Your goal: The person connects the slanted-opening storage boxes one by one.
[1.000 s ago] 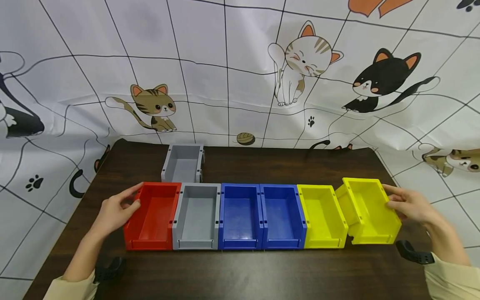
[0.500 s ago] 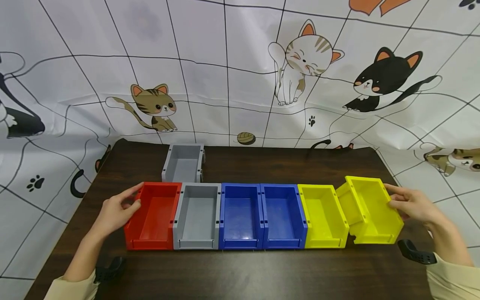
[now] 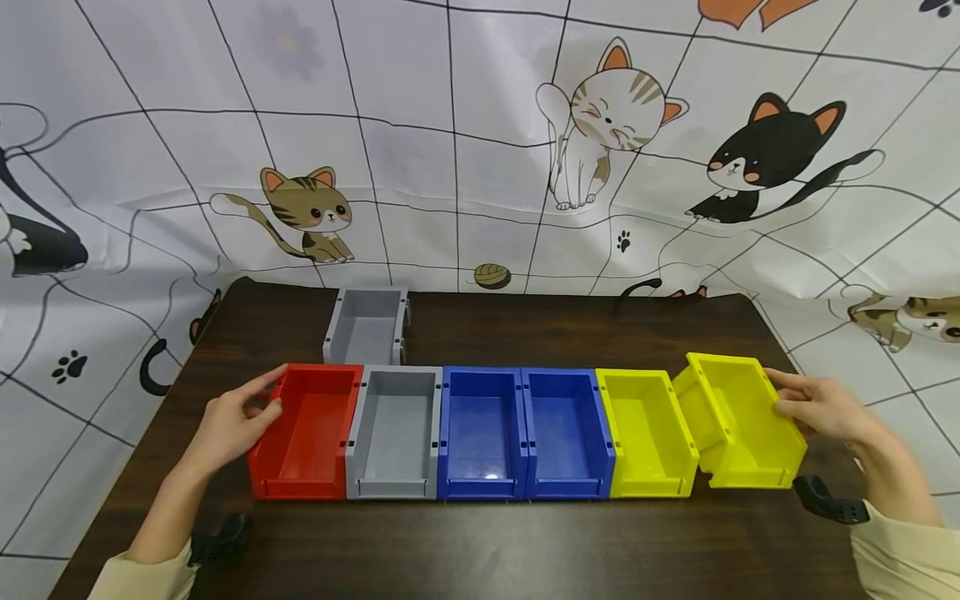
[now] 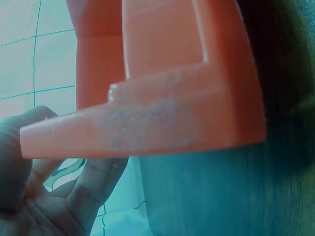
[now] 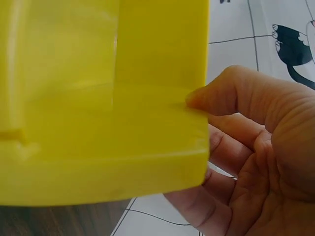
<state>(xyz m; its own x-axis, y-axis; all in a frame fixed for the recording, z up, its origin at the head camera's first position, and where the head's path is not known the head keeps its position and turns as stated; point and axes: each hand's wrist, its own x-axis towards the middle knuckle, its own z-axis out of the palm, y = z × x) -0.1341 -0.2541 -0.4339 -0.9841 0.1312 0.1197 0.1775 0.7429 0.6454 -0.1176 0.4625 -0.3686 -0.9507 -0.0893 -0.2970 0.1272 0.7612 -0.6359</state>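
At the left end of a row of plastic storage bins, my left hand (image 3: 231,425) grips the left wall of the red bin (image 3: 311,425), thumb over the rim. The left wrist view shows the fingers behind that wall (image 4: 74,135). My right hand (image 3: 821,408) pinches the right wall of the end yellow bin (image 3: 750,417), which is tilted and raised beside the other yellow bin (image 3: 645,425). In the right wrist view the thumb (image 5: 221,96) presses inside the wall, fingers outside. A grey bin (image 3: 397,425) and two blue bins (image 3: 483,425) stand between.
Behind the row, a second grey bin (image 3: 367,325) stands near the back of the dark wooden table (image 3: 480,542). A white cloth with printed cats (image 3: 420,167) hangs beyond the table and around its sides.
The end yellow bin has shifted slightly right and up with my right hand, staying tilted. My left hand and the other bins look the same.
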